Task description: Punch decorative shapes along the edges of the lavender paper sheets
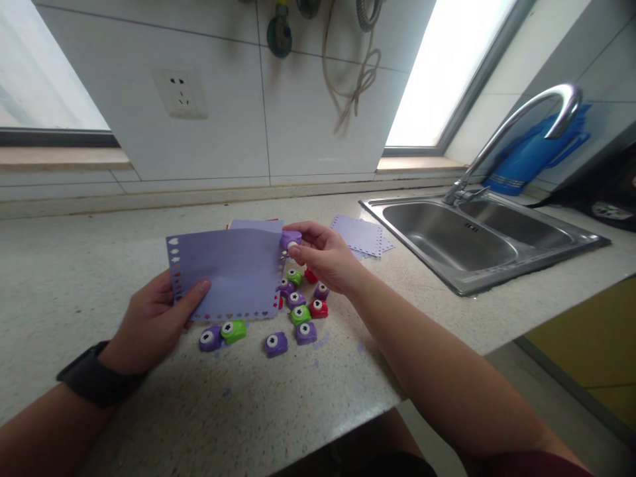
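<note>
The pale speckled counter (74, 265) spreads to the left edge of the frame, its front edge slanting from bottom centre up to the right; tiled wall (209, 146) bounds it behind, and the steel sink (470, 281) bounds it at right. Open room lies left of the purple sheet (233, 271), but its right side is crowded — small green, red and purple punches (300, 315) sit just beside and below it, and more edge-punched sheets (358, 235) lie right of centre. The purple sheet is held tilted left of centre, cut shapes along its left, bottom and right edges. The left hand (159, 305) is closed on its lower left corner, thumb on top. The right hand (325, 255) pinches a purple hand punch (291, 238) between thumb and fingers at the sheet's upper right corner — whether paper sits in its slot, I cannot tell.
</note>
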Action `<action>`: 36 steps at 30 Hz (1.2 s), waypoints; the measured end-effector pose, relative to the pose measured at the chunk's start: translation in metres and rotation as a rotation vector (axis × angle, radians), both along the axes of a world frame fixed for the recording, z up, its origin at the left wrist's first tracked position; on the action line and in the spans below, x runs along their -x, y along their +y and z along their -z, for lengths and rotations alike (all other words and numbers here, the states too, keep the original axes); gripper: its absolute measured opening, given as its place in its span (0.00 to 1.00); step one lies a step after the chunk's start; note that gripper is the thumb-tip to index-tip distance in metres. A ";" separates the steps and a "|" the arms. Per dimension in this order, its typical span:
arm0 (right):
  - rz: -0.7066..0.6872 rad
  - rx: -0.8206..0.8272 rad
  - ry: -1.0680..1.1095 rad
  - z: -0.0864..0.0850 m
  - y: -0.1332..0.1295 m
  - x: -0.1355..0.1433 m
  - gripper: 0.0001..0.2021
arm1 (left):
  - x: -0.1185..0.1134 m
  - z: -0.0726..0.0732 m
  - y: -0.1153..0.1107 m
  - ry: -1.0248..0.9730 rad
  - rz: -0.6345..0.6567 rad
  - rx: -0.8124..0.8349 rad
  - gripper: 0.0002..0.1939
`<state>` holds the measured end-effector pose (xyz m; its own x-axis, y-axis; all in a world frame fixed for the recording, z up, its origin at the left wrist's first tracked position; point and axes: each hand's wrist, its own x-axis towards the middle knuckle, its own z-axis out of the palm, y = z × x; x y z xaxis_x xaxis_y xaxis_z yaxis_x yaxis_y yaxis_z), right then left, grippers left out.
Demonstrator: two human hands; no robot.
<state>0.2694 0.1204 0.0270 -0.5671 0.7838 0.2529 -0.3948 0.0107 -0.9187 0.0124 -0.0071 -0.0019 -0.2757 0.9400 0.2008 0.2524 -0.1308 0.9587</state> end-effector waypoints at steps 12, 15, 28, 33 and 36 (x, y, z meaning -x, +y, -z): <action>-0.009 -0.036 0.015 0.000 0.001 0.000 0.18 | -0.001 0.001 0.001 -0.036 -0.012 0.013 0.14; 0.004 -0.030 0.007 -0.001 0.000 0.000 0.18 | -0.001 0.002 0.000 -0.029 -0.020 0.015 0.16; 0.042 -0.050 -0.041 -0.004 -0.003 -0.003 0.20 | 0.003 0.006 -0.001 0.004 0.002 0.039 0.16; 0.047 -0.030 -0.016 -0.005 -0.004 -0.003 0.19 | 0.003 0.008 -0.001 0.019 0.029 0.051 0.13; 0.047 -0.034 -0.016 -0.005 -0.005 -0.003 0.20 | 0.003 0.009 -0.001 0.019 0.024 0.054 0.13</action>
<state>0.2723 0.1158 0.0323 -0.5342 0.8008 0.2709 -0.3780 0.0604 -0.9238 0.0099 -0.0078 -0.0105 -0.2499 0.9559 0.1544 0.2679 -0.0850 0.9597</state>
